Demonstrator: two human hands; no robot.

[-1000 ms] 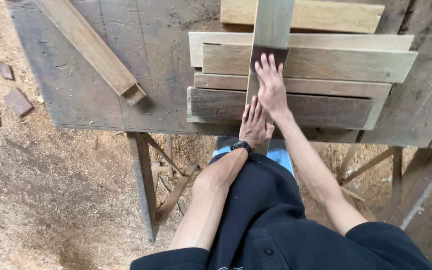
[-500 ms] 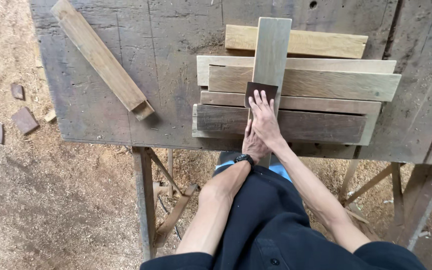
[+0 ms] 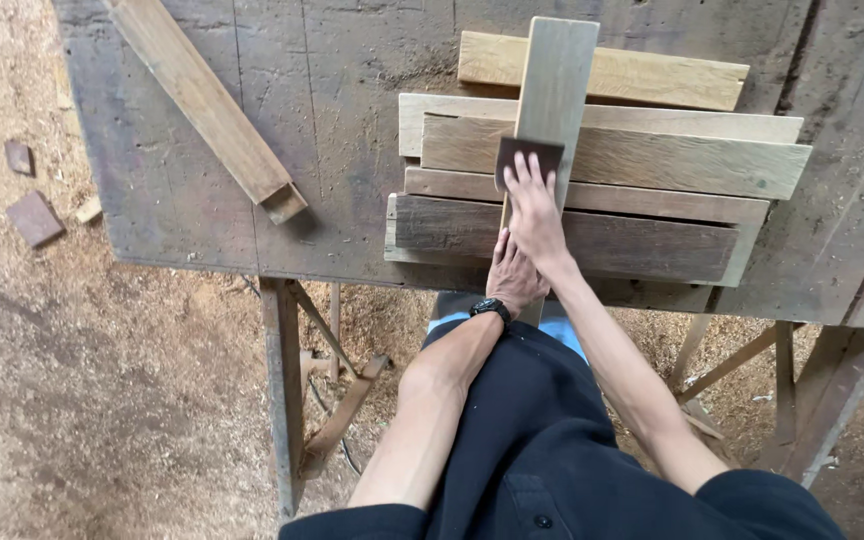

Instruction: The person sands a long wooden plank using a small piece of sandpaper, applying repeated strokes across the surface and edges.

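Both hands work the upright plank (image 3: 552, 90): your right hand (image 3: 534, 215) has slid the sandpaper (image 3: 528, 158) back, flat-palmed; left hand (image 3: 512, 278) grips its near end.

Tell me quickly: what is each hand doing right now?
Left hand: closed around the near end of the upright plank.
Right hand: open, flat, pressing dark sandpaper onto that plank.

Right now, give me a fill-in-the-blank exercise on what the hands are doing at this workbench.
1. The right hand presses a dark sanding pad onto the upright ____.
2. The left hand wears a black ____ at its wrist.
3. The plank lies across a ____ of boards on the workbench.

Missing words: plank; watch; stack
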